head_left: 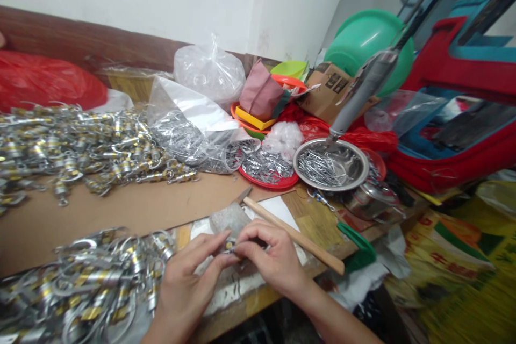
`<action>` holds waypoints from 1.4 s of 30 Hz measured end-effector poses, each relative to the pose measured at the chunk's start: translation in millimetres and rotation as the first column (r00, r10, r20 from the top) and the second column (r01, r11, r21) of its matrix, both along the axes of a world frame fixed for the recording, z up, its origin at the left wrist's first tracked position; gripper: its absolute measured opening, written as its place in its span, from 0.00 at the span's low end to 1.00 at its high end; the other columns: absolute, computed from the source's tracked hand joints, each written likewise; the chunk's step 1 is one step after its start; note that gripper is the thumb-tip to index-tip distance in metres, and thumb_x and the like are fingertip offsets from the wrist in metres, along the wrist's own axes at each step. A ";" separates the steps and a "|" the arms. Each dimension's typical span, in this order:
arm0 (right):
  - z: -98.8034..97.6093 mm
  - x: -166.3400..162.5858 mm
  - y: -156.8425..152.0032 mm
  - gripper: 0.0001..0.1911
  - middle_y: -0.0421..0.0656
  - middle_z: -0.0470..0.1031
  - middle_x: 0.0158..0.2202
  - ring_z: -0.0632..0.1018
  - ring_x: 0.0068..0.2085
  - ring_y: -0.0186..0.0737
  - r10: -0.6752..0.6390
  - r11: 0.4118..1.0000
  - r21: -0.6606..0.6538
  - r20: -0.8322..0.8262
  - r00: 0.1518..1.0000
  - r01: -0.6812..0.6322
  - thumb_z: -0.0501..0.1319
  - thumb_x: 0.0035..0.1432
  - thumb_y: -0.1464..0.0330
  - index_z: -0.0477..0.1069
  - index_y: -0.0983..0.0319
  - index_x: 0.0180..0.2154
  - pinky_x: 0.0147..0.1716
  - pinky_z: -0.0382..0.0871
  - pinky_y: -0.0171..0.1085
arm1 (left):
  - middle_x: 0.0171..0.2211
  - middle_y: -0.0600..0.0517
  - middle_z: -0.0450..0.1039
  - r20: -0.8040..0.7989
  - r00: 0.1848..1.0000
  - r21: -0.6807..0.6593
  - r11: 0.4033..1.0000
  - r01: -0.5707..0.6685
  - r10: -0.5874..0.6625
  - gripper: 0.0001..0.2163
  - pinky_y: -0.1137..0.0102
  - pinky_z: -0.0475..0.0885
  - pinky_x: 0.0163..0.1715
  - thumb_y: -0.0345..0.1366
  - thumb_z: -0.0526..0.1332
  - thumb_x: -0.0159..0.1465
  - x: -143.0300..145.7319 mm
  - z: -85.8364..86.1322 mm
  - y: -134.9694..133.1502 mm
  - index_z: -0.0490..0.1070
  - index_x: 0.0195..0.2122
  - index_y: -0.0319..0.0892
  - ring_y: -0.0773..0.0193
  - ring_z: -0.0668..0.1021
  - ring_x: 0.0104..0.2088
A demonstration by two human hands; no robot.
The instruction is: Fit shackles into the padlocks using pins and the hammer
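In the head view, my left hand (189, 274) and my right hand (276, 255) meet over the near edge of the workbench. Between their fingertips is a small metal fitting (229, 246) with a brass-coloured part, pinched from both sides; my fingers cover most of it. Just beyond the hands sits a grey block (229, 219). A tool with a long wooden handle (298, 234) lies slantwise behind my right hand. Close to my left hand is a heap of metal fittings (92, 285) with curved loops and brass-coloured bands.
A larger heap of similar fittings (72, 145) spreads across the cardboard (177, 199). Behind the bench's middle, a steel bowl (363, 172) and a red plate (278, 185) hold metal pins. A grey-handled device (363, 88) slants above the bowl. Red plastic chairs (435, 172) stand right.
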State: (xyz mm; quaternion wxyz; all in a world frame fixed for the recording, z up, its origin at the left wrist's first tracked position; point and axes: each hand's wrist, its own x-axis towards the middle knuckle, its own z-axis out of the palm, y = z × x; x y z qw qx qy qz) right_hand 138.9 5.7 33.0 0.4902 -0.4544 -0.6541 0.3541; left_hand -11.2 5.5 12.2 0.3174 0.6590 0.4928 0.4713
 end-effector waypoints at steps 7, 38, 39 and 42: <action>-3.7 10.9 -10.8 0.08 0.43 0.72 0.32 0.74 0.36 0.37 0.033 0.969 0.240 0.080 0.996 -0.052 0.64 0.49 0.71 0.72 0.62 0.34 0.36 0.69 0.34 | 0.25 0.55 0.76 0.167 0.985 -0.156 0.986 0.058 -0.031 0.05 0.74 0.69 0.29 0.33 0.63 0.52 -1.3 13.2 -4.7 0.79 0.26 0.49 0.64 0.76 0.29; 5.7 66.6 116.3 0.10 0.47 0.74 0.43 0.73 0.47 0.41 -0.287 0.943 0.085 0.697 0.657 0.322 0.57 0.57 0.72 0.73 0.63 0.41 0.48 0.64 0.41 | 0.28 0.54 0.77 0.490 0.870 -0.558 0.784 0.271 0.048 0.34 0.71 0.73 0.33 0.43 0.66 0.48 -3.5 17.4 1.9 0.56 0.55 0.44 0.60 0.79 0.31; 1.4 69.5 132.0 0.09 0.47 0.73 0.43 0.73 0.46 0.42 -0.273 0.942 0.064 0.719 0.639 0.330 0.57 0.57 0.72 0.72 0.63 0.41 0.48 0.64 0.43 | 0.27 0.53 0.76 0.480 0.877 -0.556 0.778 0.292 0.013 0.34 0.71 0.72 0.31 0.43 0.66 0.48 -5.4 17.0 5.3 0.55 0.55 0.44 0.60 0.78 0.30; -10.7 71.0 160.2 0.12 0.45 0.70 0.45 0.72 0.45 0.41 -0.228 0.942 0.010 0.752 0.618 0.335 0.57 0.58 0.67 0.68 0.64 0.43 0.44 0.67 0.46 | 0.26 0.54 0.74 0.480 0.872 -0.558 0.733 0.389 -0.097 0.36 0.71 0.70 0.26 0.41 0.65 0.49 -10.3 13.9 14.7 0.51 0.57 0.42 0.62 0.76 0.27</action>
